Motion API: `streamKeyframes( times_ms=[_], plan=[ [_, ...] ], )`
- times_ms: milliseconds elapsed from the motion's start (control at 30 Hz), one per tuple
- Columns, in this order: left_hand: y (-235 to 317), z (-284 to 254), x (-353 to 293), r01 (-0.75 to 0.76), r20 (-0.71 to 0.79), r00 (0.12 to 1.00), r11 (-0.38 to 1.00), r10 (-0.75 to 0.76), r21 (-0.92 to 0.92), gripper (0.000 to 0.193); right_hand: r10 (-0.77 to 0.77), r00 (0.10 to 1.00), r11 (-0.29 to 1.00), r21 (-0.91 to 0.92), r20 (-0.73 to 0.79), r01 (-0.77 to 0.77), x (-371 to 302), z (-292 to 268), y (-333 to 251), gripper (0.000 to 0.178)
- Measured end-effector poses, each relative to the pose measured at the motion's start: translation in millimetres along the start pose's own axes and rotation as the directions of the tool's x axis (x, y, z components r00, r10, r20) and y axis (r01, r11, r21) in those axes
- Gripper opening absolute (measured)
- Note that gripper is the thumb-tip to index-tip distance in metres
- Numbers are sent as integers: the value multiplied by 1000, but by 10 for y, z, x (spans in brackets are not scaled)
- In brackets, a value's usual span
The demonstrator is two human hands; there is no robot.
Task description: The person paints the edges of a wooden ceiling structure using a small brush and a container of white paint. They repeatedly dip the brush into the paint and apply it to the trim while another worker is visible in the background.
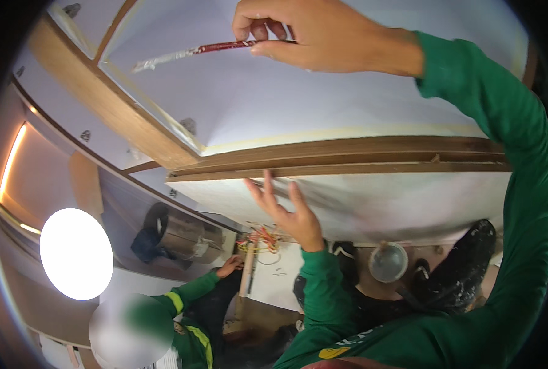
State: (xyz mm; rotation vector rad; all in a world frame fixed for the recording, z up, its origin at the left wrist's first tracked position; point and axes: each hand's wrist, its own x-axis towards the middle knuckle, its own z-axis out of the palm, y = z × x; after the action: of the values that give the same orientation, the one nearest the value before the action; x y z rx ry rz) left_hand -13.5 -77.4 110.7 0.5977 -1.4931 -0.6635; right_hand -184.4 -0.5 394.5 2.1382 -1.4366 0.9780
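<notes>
A slim paintbrush with a red handle and a white, paint-coated end is pinched in the fingers of my right hand. It points left across a pale panel framed in wood with yellowish lines along its edges. My left hand is open, its fingers spread against the whitish board below. One fingertip reaches the lower edge of the brown wooden trim. Whether the palm presses on the board, I cannot tell.
A round container stands on the floor by my feet. Left of it are loose coloured wires and a cylindrical bin. A co-worker in a green sleeve is at lower left, beside a bright round lamp.
</notes>
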Motion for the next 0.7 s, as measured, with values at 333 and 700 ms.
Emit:
streamKeyframes(
  times_ms=[333,700],
  plan=[
    [-288,-213,163,159,-238,930,890,-280,-427,40,291,817,901,145,498,-410,-1672,-600,-1166,24],
    [-780,-368,178,-205,-105,966,949,235,238,32,388,304,752,-107,870,-651,-4876,1393,-771,22]
  ],
)
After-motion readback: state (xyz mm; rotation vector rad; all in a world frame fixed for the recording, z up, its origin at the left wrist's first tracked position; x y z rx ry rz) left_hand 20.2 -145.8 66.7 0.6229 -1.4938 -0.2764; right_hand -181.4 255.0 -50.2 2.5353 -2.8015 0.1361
